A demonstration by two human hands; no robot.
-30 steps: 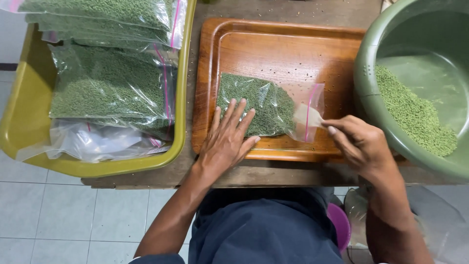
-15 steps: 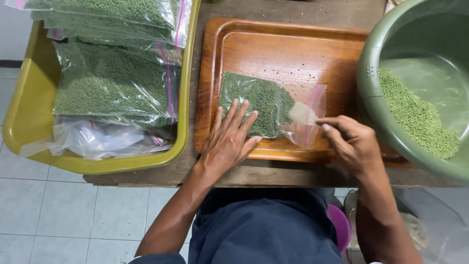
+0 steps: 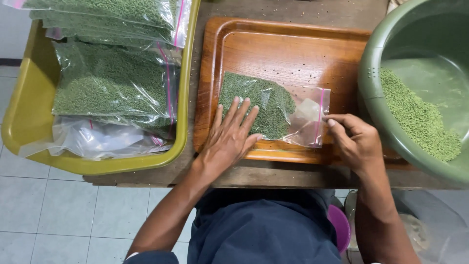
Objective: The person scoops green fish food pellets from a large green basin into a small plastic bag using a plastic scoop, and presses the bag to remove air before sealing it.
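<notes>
A: Where's the bag rn?

B: Clear zip bag [image 3: 273, 110] lies flat on the wooden tray [image 3: 293, 44], near the tray's front edge. It's part filled w/ small green pellets, bunched toward the left end. The right end, by the pink seal strip, is mostly empty plastic.

A: And your hands?

B: My left hand [image 3: 229, 139] is flat, palm down, fingers spread wide, pressing on the lower left part of the pellet side; the heel of the hand sits over the tray's front rim. My right hand [image 3: 354, 139] is at the bag's mouth end, fingers curled in narrow, w/ fingertips touching the seal edge. Can't tell if I'm truly pinching the strip or just resting on it.

A: What's around?

B: On the right, a big green basin [image 3: 376, 83] w/ a heap of the same green pellets inside, its rim overlapping the tray's right side. On the left, a yellow-green tub [image 3: 29, 122] stacked w/ filled bags [image 3: 112, 88], same pellets, pink seals, plus some empty clear plastic at the front. It all sits on a worn wooden table [image 3: 273, 173]. Tiled floor shows below left, and my dark blue shirt is at the bottom.
</notes>
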